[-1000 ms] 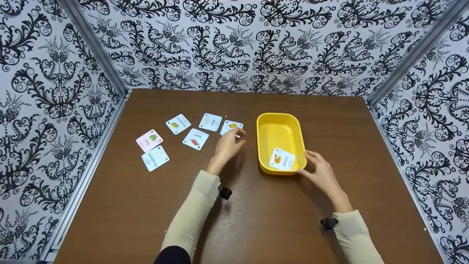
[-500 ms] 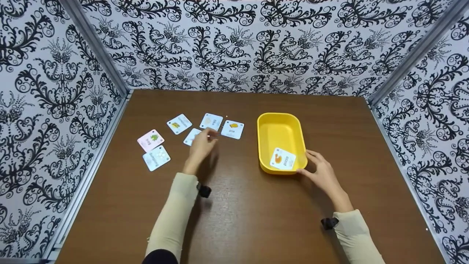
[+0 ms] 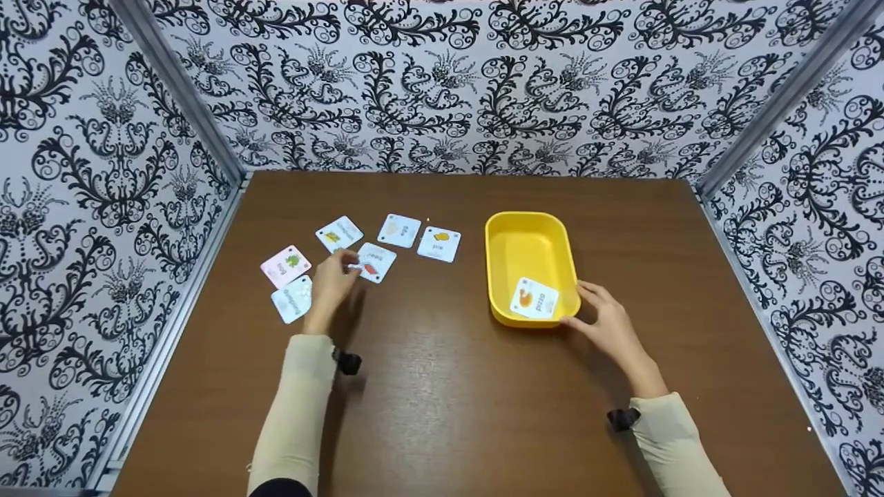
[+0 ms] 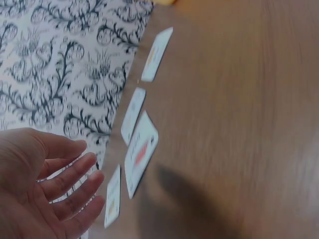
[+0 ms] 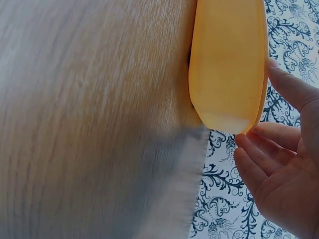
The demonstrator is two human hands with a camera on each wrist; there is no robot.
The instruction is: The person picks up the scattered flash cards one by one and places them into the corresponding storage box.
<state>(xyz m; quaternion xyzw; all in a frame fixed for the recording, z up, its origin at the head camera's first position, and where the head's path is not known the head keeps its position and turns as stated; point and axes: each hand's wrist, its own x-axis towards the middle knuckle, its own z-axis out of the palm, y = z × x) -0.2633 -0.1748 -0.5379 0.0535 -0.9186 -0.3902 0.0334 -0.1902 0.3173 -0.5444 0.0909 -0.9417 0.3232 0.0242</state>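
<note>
My left hand point(image 3: 333, 284), fingers loosely bent and nothing in it, hovers over the table just left of the beef card point(image 3: 376, 264). In the left wrist view that hand point(image 4: 52, 181) has its fingers apart, with the beef card point(image 4: 141, 155) beyond the fingertips. My right hand point(image 3: 610, 328) holds a yellow plastic tray point(image 3: 492, 276) at its near right corner, thumb on one side and fingers on the other. The right wrist view shows the fingers point(image 5: 256, 149) at the tray's wall point(image 5: 229, 74). Inside the tray lies a pizza card point(image 3: 534, 299).
Around the left hand lie a pink frog card point(image 3: 285, 267), a dumpling card point(image 3: 293, 301) partly covered by the hand, and a sandwich card point(image 3: 340, 233). Farther right are a pale card point(image 3: 399, 230) and a pie card point(image 3: 439, 244). Patterned walls point(image 3: 442, 90) enclose the brown table point(image 3: 442, 386).
My left hand has moved left, from over the pie card, across the beef card, to beside the dumpling card. The right hand and the tray have stayed in place.
</note>
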